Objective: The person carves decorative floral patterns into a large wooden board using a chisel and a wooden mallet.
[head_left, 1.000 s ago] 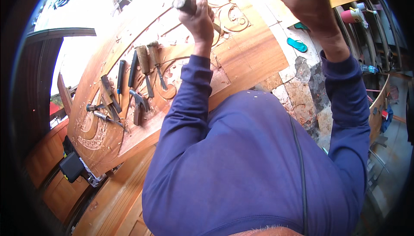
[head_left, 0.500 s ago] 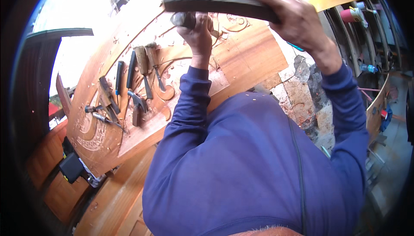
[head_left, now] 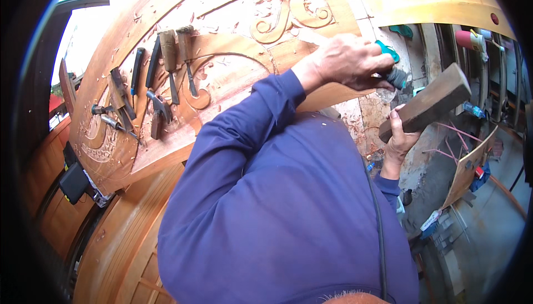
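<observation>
My left hand (head_left: 350, 62) reaches across to the right, past the edge of the carved wooden panel (head_left: 327, 96). Its fingers are closed round a tool with a dark round-ended handle (head_left: 396, 78); the working end is hidden. Lower at the right, my right hand (head_left: 401, 143) grips a long dark wooden block (head_left: 427, 104), tilted with its far end up. On the panel at the left lie several chisels, one with a worn wooden handle (head_left: 169, 51) and one with a black handle (head_left: 137, 71). A small hammer-like tool (head_left: 158, 107) lies nearer me.
Wood chips and carved scrolls (head_left: 294, 15) cover parts of the panel. A teal-green thing (head_left: 387, 51) shows just behind my left hand. A black box-shaped device (head_left: 75, 183) sits by the panel's left corner. A thin upright board (head_left: 466, 171) stands at the right.
Both hands have left the carving at the top. My left hand has swung right with its tool; my right hand has lowered the wooden block toward my right side.
</observation>
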Available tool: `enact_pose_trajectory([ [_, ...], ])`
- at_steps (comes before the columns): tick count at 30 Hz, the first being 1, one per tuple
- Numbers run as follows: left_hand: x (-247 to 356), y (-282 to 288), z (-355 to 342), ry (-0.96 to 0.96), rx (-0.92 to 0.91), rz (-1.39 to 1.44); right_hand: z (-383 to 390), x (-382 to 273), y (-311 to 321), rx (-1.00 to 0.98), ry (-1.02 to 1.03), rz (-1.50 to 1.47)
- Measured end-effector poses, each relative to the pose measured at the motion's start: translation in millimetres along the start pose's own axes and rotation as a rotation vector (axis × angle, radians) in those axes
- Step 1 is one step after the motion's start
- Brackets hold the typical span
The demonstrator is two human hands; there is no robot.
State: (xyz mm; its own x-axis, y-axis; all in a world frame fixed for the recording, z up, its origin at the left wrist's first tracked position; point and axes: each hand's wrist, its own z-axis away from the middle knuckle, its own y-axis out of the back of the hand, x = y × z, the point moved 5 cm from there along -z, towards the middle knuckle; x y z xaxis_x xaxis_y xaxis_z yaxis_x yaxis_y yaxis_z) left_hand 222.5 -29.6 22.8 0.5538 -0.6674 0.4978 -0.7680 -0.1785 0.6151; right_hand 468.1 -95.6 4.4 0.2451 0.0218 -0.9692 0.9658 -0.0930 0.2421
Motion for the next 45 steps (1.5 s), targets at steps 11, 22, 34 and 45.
enact_pose_trajectory([
  [11, -36, -2, -8, 0.123, 0.038, -0.094, -9, -6, 18, 0.054, -0.036, 0.006],
  [22, -39, 16, -12, 0.183, 0.13, -0.019, -35, -7, -46, -0.046, 0.043, 0.132],
  [34, -44, 15, -11, 0.191, 0.06, 0.077, -41, -3, -55, -0.116, 0.068, 0.322],
  [45, -44, 13, -5, 0.2, 0.055, 0.057, -34, -12, -60, -0.046, 0.106, 0.31],
])
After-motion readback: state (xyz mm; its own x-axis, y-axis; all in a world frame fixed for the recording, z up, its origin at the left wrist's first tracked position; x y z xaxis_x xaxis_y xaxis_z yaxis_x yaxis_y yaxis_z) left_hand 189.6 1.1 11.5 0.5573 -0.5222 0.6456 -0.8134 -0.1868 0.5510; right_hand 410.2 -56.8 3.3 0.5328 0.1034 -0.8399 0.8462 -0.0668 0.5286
